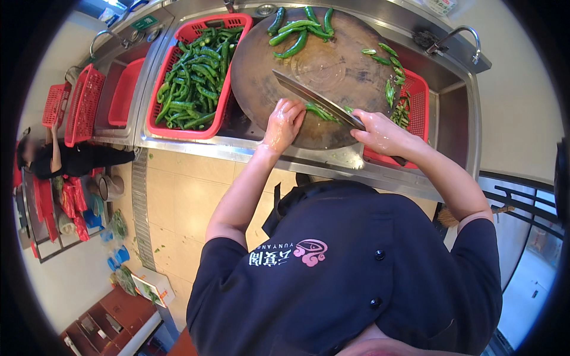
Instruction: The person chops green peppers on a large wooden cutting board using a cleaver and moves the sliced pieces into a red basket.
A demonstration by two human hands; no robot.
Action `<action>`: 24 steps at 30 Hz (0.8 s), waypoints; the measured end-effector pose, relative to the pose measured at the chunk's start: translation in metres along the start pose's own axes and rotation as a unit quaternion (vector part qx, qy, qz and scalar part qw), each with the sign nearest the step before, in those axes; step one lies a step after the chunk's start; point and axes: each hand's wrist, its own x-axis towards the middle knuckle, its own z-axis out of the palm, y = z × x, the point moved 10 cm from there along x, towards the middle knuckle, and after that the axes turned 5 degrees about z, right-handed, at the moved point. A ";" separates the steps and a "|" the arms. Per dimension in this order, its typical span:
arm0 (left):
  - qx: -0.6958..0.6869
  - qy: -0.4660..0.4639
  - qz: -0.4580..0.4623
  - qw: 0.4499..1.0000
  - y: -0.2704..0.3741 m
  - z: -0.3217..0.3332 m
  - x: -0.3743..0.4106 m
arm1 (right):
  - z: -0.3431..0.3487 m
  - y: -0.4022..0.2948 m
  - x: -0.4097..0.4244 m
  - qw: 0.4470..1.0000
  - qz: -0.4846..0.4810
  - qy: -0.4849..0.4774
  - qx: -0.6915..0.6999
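Observation:
A round wooden chopping board (262, 89) lies across the sink. My right hand (383, 132) grips a cleaver (311, 92) by its handle, its blade slanting up and left above the wood. Beside the blade is a cut green chili pepper (321, 112). The curled fingers of my left hand (283, 123), wet and dotted with bits, hold this pepper's left end. Several whole green peppers (296, 35) rest at the board's far edge. Sliced pepper pieces (390, 92) are strewn along its right side.
Left of the board stands a red plastic basket (153, 120) heaped with whole green peppers (196, 80). Another red basket (418, 89), holding cut pieces, sits in the sink at right, partly under the board. A faucet (458, 33) rises behind. At far left, a person (67, 158) handles red baskets (55, 104).

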 end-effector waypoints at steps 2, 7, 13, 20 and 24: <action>0.009 0.007 -0.004 1.000 0.000 0.000 0.000 | 0.011 -0.004 0.007 0.999 0.023 -0.020 0.017; 0.002 0.001 0.008 1.000 0.004 0.002 -0.005 | 0.027 0.008 0.027 0.994 -0.079 0.069 0.024; 0.008 0.007 -0.006 1.000 0.000 0.000 -0.009 | 0.010 -0.002 0.003 0.999 0.017 -0.041 0.021; -0.004 0.001 0.003 1.000 0.003 -0.001 -0.010 | 0.027 0.012 0.021 0.993 0.019 -0.032 0.109; 0.007 0.005 0.001 1.000 0.000 -0.002 -0.010 | 0.020 0.007 0.014 0.991 0.045 -0.070 0.109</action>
